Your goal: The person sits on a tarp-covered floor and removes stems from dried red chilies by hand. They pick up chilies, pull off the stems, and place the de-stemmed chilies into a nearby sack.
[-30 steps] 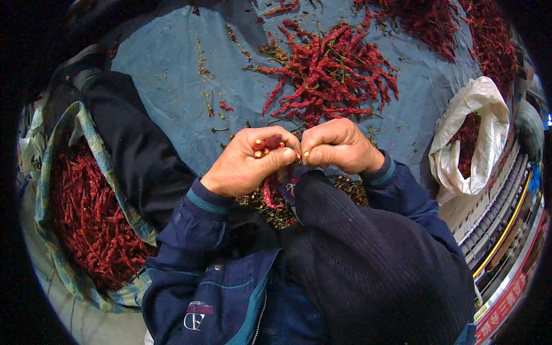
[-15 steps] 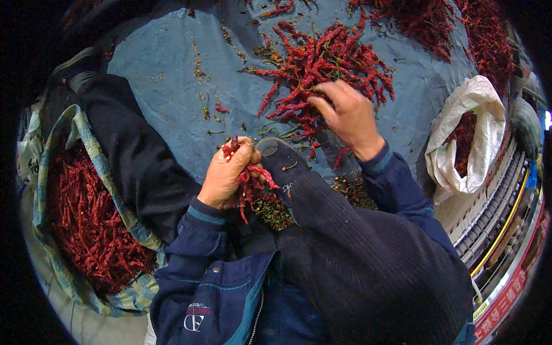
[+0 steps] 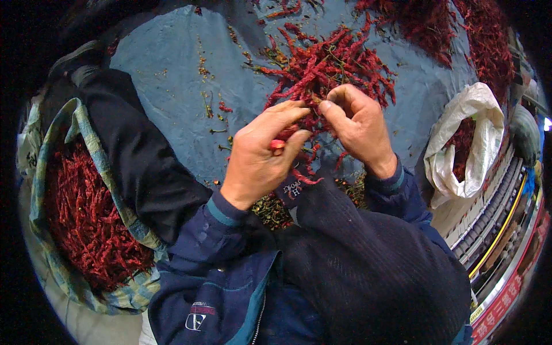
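My left hand curls around a few dried red chillies, some ends dangling below it. Close to its right, my right hand has thumb and forefinger pinched on a chilli at its stem end. Both hands are over the near edge of a loose pile of red chillies, some with green stems, on a blue sheet. Loose stems and bits lie beneath, beside my legs, partly hidden by my arms.
At the left, a checkered cloth sack holds many chillies, beside my dark-trousered leg. At the right are an open white sack and stacked edges of items. More chilli heaps lie at the top right.
My right hand went from my left hand out into the pile, then drew back slightly. My left hand dipped down, then rose forward to meet it at the pile's near edge.
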`<state>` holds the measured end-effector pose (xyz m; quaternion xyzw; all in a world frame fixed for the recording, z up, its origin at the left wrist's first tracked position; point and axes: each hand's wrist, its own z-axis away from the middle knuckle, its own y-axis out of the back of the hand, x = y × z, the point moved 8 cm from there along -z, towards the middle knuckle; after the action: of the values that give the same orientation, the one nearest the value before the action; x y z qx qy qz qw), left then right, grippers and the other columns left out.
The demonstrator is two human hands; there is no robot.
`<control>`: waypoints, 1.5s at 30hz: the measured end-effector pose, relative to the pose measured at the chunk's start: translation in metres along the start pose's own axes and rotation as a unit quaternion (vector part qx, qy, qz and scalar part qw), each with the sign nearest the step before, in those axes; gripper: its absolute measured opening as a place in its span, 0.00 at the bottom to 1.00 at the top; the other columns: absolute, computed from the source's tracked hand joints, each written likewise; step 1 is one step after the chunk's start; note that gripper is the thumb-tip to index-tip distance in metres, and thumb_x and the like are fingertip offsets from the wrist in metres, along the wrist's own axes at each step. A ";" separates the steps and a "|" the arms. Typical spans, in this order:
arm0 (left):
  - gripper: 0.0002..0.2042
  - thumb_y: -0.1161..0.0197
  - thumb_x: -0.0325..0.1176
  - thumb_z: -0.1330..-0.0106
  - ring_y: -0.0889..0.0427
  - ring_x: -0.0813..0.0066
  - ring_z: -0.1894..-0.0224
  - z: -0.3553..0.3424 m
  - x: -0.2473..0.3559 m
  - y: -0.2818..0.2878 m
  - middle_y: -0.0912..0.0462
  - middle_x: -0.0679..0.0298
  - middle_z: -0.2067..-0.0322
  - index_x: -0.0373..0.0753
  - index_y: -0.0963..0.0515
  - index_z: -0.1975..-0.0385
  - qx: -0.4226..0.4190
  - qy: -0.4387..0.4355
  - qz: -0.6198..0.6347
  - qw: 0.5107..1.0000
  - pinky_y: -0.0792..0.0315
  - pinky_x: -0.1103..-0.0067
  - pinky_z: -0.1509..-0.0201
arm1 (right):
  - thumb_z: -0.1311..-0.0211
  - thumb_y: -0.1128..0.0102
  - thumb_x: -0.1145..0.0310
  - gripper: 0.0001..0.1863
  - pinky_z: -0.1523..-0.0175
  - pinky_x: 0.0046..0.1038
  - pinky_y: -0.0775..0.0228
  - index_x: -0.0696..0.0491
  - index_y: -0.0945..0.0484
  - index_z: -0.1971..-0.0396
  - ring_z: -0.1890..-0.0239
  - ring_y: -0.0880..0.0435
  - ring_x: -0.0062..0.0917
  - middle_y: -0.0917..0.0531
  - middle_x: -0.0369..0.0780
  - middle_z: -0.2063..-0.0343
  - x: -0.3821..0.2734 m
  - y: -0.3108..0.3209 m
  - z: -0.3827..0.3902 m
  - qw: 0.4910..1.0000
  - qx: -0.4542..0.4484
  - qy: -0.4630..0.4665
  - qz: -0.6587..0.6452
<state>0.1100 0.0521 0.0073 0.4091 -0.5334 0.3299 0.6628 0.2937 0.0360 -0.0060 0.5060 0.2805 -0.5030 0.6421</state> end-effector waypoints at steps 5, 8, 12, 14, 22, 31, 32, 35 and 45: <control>0.09 0.32 0.26 0.35 0.19 0.81 0.67 -0.005 -0.004 -0.012 0.16 0.63 0.68 0.35 0.19 0.57 -0.018 0.047 0.006 0.999 0.25 0.82 0.62 | 0.30 0.41 0.68 0.07 0.76 0.17 0.32 0.56 0.22 0.62 0.80 0.22 0.13 0.18 0.33 0.76 0.010 -0.031 0.013 0.944 -0.094 -0.139 -0.284; 0.08 0.32 0.26 0.35 0.16 0.75 0.66 0.000 -0.016 -0.012 0.15 0.58 0.68 0.34 0.19 0.58 -0.028 0.100 0.067 0.992 0.23 0.78 0.61 | 0.29 0.43 0.66 0.08 0.76 0.17 0.31 0.55 0.23 0.62 0.79 0.21 0.13 0.18 0.33 0.76 0.022 -0.040 0.014 0.919 -0.120 -0.148 -0.345; 0.06 0.36 0.27 0.30 0.24 0.89 0.68 0.002 -0.017 -0.014 0.18 0.72 0.70 0.35 0.20 0.57 -0.021 0.109 0.079 0.991 0.29 0.87 0.65 | 0.29 0.45 0.68 0.06 0.75 0.17 0.31 0.55 0.23 0.61 0.77 0.21 0.13 0.19 0.33 0.76 0.020 -0.042 0.012 0.913 -0.088 -0.127 -0.377; 0.06 0.36 0.26 0.30 0.25 0.89 0.68 0.005 -0.022 -0.016 0.19 0.73 0.70 0.34 0.20 0.57 -0.002 0.134 0.130 0.982 0.29 0.87 0.65 | 0.29 0.45 0.68 0.06 0.74 0.17 0.30 0.55 0.23 0.60 0.77 0.21 0.13 0.19 0.33 0.76 0.017 -0.042 0.012 0.918 -0.078 -0.112 -0.372; 0.06 0.37 0.26 0.30 0.22 0.88 0.67 0.005 -0.023 -0.017 0.17 0.71 0.69 0.33 0.19 0.58 -0.018 0.196 0.213 0.957 0.27 0.87 0.63 | 0.28 0.41 0.66 0.08 0.72 0.17 0.30 0.56 0.20 0.62 0.76 0.22 0.12 0.18 0.32 0.73 0.017 -0.044 0.012 0.941 -0.099 -0.090 -0.311; 0.04 0.38 0.27 0.32 0.24 0.88 0.71 0.010 -0.045 -0.016 0.18 0.71 0.72 0.33 0.19 0.63 0.053 0.225 0.190 0.954 0.29 0.87 0.66 | 0.37 0.33 0.75 0.05 0.67 0.26 0.24 0.58 0.20 0.64 0.71 0.16 0.26 0.17 0.38 0.72 -0.016 -0.033 0.019 0.978 0.031 0.197 -0.055; 0.04 0.38 0.27 0.32 0.25 0.88 0.72 0.011 -0.050 -0.016 0.19 0.72 0.73 0.33 0.19 0.64 0.065 0.230 0.186 0.953 0.30 0.87 0.67 | 0.39 0.32 0.77 0.05 0.66 0.28 0.24 0.58 0.20 0.65 0.71 0.16 0.30 0.17 0.40 0.72 -0.030 -0.032 0.027 0.957 0.059 0.284 0.019; 0.04 0.40 0.27 0.32 0.28 0.88 0.72 0.015 -0.074 -0.016 0.22 0.75 0.73 0.36 0.20 0.66 0.112 0.286 0.252 0.918 0.32 0.86 0.67 | 0.44 0.28 0.75 0.08 0.67 0.31 0.24 0.57 0.20 0.68 0.72 0.16 0.37 0.18 0.43 0.73 -0.046 -0.035 0.041 0.931 0.026 0.363 0.000; 0.06 0.41 0.31 0.27 0.24 0.86 0.67 0.024 -0.085 -0.002 0.20 0.72 0.69 0.36 0.23 0.61 0.082 0.313 0.287 0.902 0.28 0.84 0.60 | 0.40 0.35 0.72 0.11 0.54 0.35 0.23 0.52 0.18 0.57 0.56 0.18 0.37 0.16 0.40 0.57 0.008 0.010 -0.047 0.885 0.149 0.246 0.366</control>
<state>0.0835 0.0296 -0.0740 0.1668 -0.3640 0.6592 0.6365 0.3130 0.0769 -0.0247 0.7699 0.1463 -0.1270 0.6080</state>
